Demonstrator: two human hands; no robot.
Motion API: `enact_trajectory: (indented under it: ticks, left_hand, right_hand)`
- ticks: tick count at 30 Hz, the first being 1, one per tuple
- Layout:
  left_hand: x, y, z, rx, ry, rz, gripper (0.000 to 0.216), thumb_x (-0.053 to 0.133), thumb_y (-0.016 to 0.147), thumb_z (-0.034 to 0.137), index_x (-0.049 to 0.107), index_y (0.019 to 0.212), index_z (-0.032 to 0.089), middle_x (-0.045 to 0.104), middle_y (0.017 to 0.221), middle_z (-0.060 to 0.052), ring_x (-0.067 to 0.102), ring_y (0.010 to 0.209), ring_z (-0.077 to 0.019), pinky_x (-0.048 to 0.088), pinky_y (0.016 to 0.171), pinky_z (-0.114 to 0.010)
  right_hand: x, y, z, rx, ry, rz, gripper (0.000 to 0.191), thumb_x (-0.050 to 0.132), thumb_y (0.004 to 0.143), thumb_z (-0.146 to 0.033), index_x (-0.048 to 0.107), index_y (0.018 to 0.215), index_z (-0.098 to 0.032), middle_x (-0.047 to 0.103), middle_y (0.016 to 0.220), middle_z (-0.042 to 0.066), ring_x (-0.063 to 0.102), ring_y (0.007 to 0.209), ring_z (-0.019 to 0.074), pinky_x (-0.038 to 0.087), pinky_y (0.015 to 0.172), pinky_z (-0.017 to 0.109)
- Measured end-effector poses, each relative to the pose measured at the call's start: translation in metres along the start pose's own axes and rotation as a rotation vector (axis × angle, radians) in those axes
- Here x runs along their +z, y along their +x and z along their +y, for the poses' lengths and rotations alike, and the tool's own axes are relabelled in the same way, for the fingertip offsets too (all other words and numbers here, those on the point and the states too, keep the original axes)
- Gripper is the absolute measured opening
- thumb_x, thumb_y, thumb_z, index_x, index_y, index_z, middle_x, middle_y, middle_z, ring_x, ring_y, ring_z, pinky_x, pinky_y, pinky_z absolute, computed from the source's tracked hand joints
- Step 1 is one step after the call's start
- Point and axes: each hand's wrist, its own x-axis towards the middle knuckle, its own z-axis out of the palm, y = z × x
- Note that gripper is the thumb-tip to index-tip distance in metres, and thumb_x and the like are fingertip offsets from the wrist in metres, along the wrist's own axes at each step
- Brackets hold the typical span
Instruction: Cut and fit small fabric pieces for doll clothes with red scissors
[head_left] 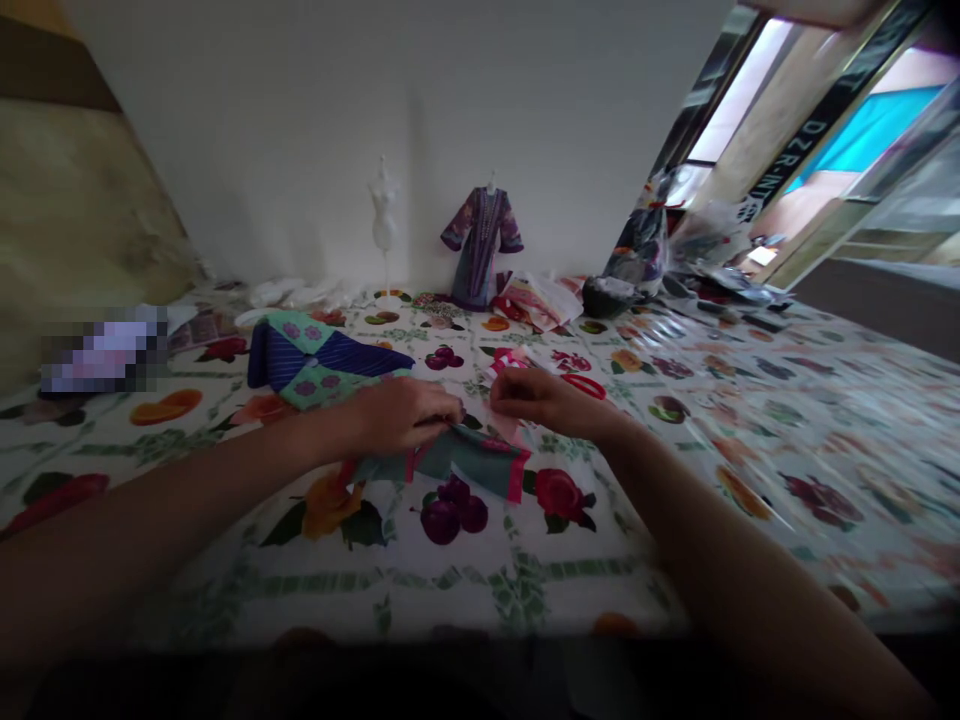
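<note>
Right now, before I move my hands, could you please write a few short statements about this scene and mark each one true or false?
1. The left hand is on a teal cloth piece with pink trim. True.
2. A red ring lies just beyond the right hand. True.
3. The purple doll dress lies flat on the tablecloth. False: it stands upright near the wall.
4. The white dress form wears a garment. False: it is bare.
5. The blue-and-green garment lies to the right of the right hand. False: it lies beyond and to the left of the left hand.
</note>
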Motion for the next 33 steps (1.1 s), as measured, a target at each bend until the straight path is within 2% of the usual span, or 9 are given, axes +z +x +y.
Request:
enact_trajectory:
  ticks: [3,6,14,19,24,31,33]
  left_hand:
    - [-0.015,0.003,0.006,0.018,0.084,-0.031,0.026,0.049,0.097,0.02,0.07,0.112,0.018,0.073,0.111,-0.01,0.068,0.095,-0.0214,0.047,0.079,-0.028]
    - [-0.032,0.005,0.011,0.042,0.184,-0.036,0.024,0.049,0.097,0.02,0.07,0.108,0.018,0.071,0.102,-0.009,0.066,0.088,-0.0198,0.044,0.074,-0.027]
    - [-0.07,0.007,0.032,0.065,0.322,-0.017,0.02,0.048,0.094,0.02,0.068,0.098,0.02,0.065,0.088,-0.004,0.06,0.079,-0.0172,0.039,0.071,-0.026]
    - [-0.08,0.009,0.041,0.08,0.336,-0.022,0.018,0.049,0.093,0.019,0.067,0.093,0.019,0.063,0.087,-0.003,0.058,0.076,-0.0161,0.038,0.07,-0.026]
    - [-0.087,0.012,0.051,0.005,0.362,-0.079,0.015,0.051,0.09,0.02,0.066,0.09,0.02,0.066,0.088,-0.004,0.059,0.079,-0.0173,0.037,0.07,-0.026]
    - [-0.1,0.017,0.056,-0.034,0.317,-0.152,0.01,0.053,0.087,0.023,0.062,0.085,0.02,0.064,0.077,-0.001,0.057,0.069,-0.0157,0.034,0.064,-0.027]
    - [-0.104,0.019,0.055,-0.077,0.307,-0.198,0.011,0.053,0.086,0.024,0.064,0.086,0.02,0.064,0.077,-0.001,0.058,0.068,-0.0161,0.034,0.062,-0.027]
  right_hand:
    - [-0.004,-0.004,-0.014,-0.047,0.175,0.035,0.024,0.063,0.096,-0.043,0.059,0.093,-0.019,0.058,0.08,-0.002,0.051,0.068,0.013,0.041,0.062,0.026]
    - [-0.007,-0.009,-0.032,-0.064,0.302,0.023,0.021,0.065,0.095,-0.039,0.059,0.092,-0.019,0.058,0.077,-0.003,0.049,0.064,0.0121,0.04,0.058,0.026]
    - [-0.006,-0.014,-0.08,-0.132,0.346,0.005,0.013,0.067,0.094,-0.027,0.06,0.088,-0.017,0.053,0.071,-0.006,0.047,0.06,0.0087,0.037,0.053,0.022]
    - [0.003,-0.001,-0.077,-0.173,0.336,0.041,0.013,0.067,0.093,-0.026,0.059,0.086,-0.019,0.056,0.07,-0.005,0.052,0.06,0.01,0.042,0.053,0.023]
    - [0.011,0.009,-0.069,-0.163,0.342,0.092,0.016,0.068,0.09,-0.029,0.056,0.085,-0.02,0.057,0.07,-0.004,0.055,0.061,0.0118,0.044,0.054,0.025]
    - [0.014,0.006,-0.091,-0.201,0.144,0.259,0.012,0.067,0.087,-0.025,0.061,0.079,-0.019,0.058,0.073,-0.003,0.051,0.067,0.0125,0.039,0.059,0.026]
    - [0.014,0.006,-0.097,-0.171,0.164,0.296,0.014,0.068,0.087,-0.029,0.063,0.079,-0.019,0.058,0.073,-0.002,0.051,0.067,0.013,0.038,0.059,0.026]
